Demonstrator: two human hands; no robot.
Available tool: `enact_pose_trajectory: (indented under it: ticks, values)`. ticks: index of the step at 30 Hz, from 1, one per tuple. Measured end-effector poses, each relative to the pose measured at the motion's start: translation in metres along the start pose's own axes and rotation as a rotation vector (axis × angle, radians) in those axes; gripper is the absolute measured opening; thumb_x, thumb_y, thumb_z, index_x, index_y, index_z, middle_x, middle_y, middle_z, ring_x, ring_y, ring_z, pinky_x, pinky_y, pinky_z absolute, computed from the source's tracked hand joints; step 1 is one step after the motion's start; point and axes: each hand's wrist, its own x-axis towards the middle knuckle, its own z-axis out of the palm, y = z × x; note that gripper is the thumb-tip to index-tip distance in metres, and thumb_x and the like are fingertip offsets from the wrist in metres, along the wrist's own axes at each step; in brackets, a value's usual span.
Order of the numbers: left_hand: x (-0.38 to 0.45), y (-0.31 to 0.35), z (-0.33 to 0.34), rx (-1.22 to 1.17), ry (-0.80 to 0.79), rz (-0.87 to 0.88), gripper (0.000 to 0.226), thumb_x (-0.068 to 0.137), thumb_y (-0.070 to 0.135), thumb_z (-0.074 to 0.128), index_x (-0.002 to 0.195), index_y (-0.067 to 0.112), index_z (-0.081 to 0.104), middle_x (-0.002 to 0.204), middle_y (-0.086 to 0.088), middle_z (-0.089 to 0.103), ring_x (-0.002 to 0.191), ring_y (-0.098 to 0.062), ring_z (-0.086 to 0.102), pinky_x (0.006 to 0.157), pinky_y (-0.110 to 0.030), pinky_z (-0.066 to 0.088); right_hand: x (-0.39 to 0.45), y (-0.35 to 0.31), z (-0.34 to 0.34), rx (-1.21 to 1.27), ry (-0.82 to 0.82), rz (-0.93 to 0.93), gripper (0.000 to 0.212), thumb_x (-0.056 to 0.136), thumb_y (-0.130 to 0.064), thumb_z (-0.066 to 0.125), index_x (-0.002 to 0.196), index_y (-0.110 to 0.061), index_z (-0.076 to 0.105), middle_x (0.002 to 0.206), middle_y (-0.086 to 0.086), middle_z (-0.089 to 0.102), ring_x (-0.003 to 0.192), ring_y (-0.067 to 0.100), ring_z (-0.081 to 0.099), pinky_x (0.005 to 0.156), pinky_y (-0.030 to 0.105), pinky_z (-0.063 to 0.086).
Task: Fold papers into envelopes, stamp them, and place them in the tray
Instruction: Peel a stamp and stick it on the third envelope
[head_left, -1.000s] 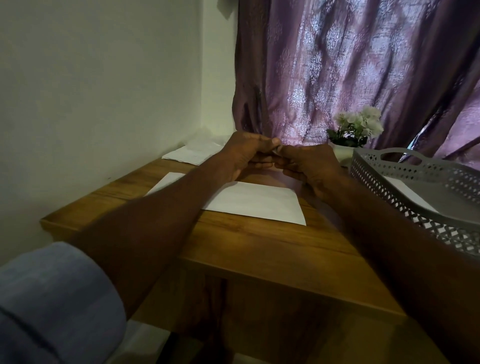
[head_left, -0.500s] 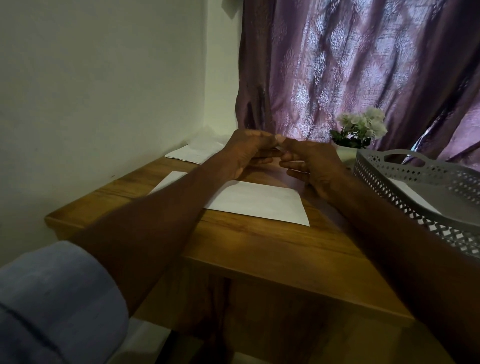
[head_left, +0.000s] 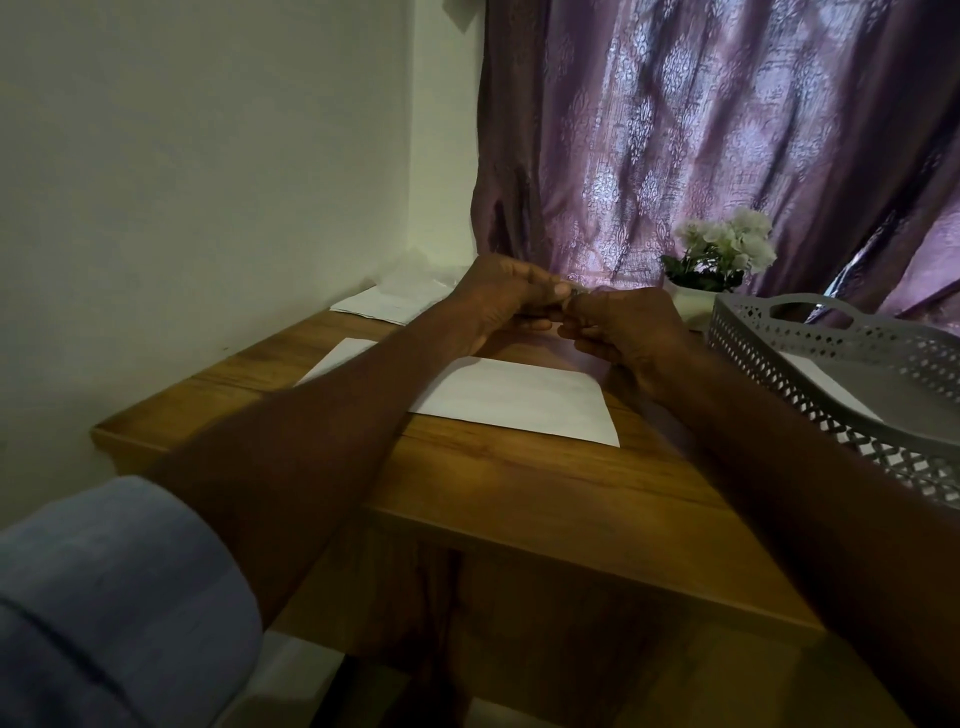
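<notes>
A white envelope (head_left: 524, 397) lies flat on the wooden table (head_left: 519, 499), partly under my left forearm. Above its far edge my left hand (head_left: 501, 296) and my right hand (head_left: 623, 325) meet, fingertips pinched together on something very small that I cannot make out. The grey perforated tray (head_left: 810, 358) stands at the right, with a white envelope (head_left: 831, 387) lying inside it. A stack of white papers (head_left: 400, 301) rests at the table's far left corner by the wall.
A small pot of white flowers (head_left: 722, 254) stands behind the tray in front of a purple curtain (head_left: 727, 130). A pale wall (head_left: 208, 182) runs along the table's left side. The table's near edge drops off below my arms.
Both hands stay together above the envelope; the fingers have shifted slightly, the right hand's fingers curling in. The envelope and the tray have not moved.
</notes>
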Motion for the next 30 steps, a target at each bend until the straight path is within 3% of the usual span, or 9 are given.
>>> enact_pose_trajectory:
  ticks: [4, 9, 13, 18, 22, 26, 30]
  values:
    - [-0.001, 0.000, 0.001, 0.033, 0.021, 0.009, 0.017, 0.087, 0.010, 0.080, 0.101, 0.000, 0.079, 0.098, -0.021, 0.078, 0.096, -0.038, 0.076, 0.094, -0.053, 0.059, -0.002, -0.001, 0.001, 0.013, 0.014, -0.007, 0.008, 0.086, 0.003, 0.074, 0.087, 0.007, 0.067, 0.075, 0.017, 0.068, 0.048, 0.010, 0.069, 0.042, 0.017, 0.049]
    - [-0.003, 0.003, 0.005, 0.034, 0.035, 0.008, 0.013, 0.089, 0.006, 0.076, 0.101, 0.000, 0.078, 0.098, -0.021, 0.078, 0.092, -0.036, 0.078, 0.093, -0.053, 0.060, 0.014, 0.007, -0.002, -0.167, 0.101, -0.072, 0.020, 0.075, -0.016, 0.088, 0.076, -0.004, 0.073, 0.082, 0.020, 0.076, 0.068, 0.022, 0.073, 0.053, 0.025, 0.054]
    - [-0.004, 0.002, 0.005, 0.023, 0.024, 0.008, 0.013, 0.090, 0.005, 0.075, 0.101, -0.001, 0.077, 0.096, -0.021, 0.078, 0.090, -0.036, 0.078, 0.093, -0.054, 0.060, 0.021, 0.011, -0.003, -0.228, 0.129, -0.086, 0.019, 0.071, -0.016, 0.087, 0.065, -0.006, 0.072, 0.075, 0.020, 0.075, 0.077, 0.031, 0.075, 0.065, 0.036, 0.056]
    - [-0.005, 0.003, 0.005, 0.044, 0.032, 0.019, 0.011, 0.090, 0.005, 0.075, 0.100, 0.001, 0.078, 0.093, -0.020, 0.078, 0.090, -0.036, 0.078, 0.092, -0.053, 0.061, 0.022, 0.012, -0.004, -0.243, 0.143, -0.094, 0.021, 0.070, -0.014, 0.088, 0.060, -0.008, 0.071, 0.071, 0.019, 0.074, 0.073, 0.032, 0.074, 0.070, 0.042, 0.058]
    - [-0.005, 0.003, 0.003, 0.031, 0.052, 0.019, 0.006, 0.090, 0.006, 0.076, 0.095, 0.004, 0.078, 0.090, -0.020, 0.078, 0.088, -0.034, 0.078, 0.091, -0.051, 0.062, 0.023, 0.011, -0.007, -0.296, 0.150, -0.103, 0.024, 0.062, -0.024, 0.087, 0.063, -0.004, 0.073, 0.068, 0.015, 0.074, 0.077, 0.033, 0.076, 0.077, 0.054, 0.061]
    - [-0.001, 0.002, -0.008, -0.014, 0.122, 0.026, 0.009, 0.090, 0.005, 0.076, 0.099, 0.003, 0.076, 0.090, -0.019, 0.078, 0.080, -0.028, 0.077, 0.086, -0.044, 0.063, 0.019, 0.012, -0.011, -0.356, 0.130, -0.157, 0.027, 0.072, -0.030, 0.087, 0.063, -0.009, 0.074, 0.068, 0.013, 0.075, 0.071, 0.031, 0.074, 0.070, 0.043, 0.060]
    - [-0.003, 0.001, -0.005, 0.078, 0.034, 0.063, 0.014, 0.090, 0.003, 0.075, 0.104, 0.000, 0.076, 0.088, -0.018, 0.077, 0.077, -0.025, 0.076, 0.077, -0.036, 0.063, 0.020, 0.010, -0.012, -0.273, 0.184, -0.197, 0.018, 0.097, -0.012, 0.065, 0.080, -0.013, 0.074, 0.074, 0.013, 0.073, 0.071, 0.031, 0.073, 0.059, 0.029, 0.054]
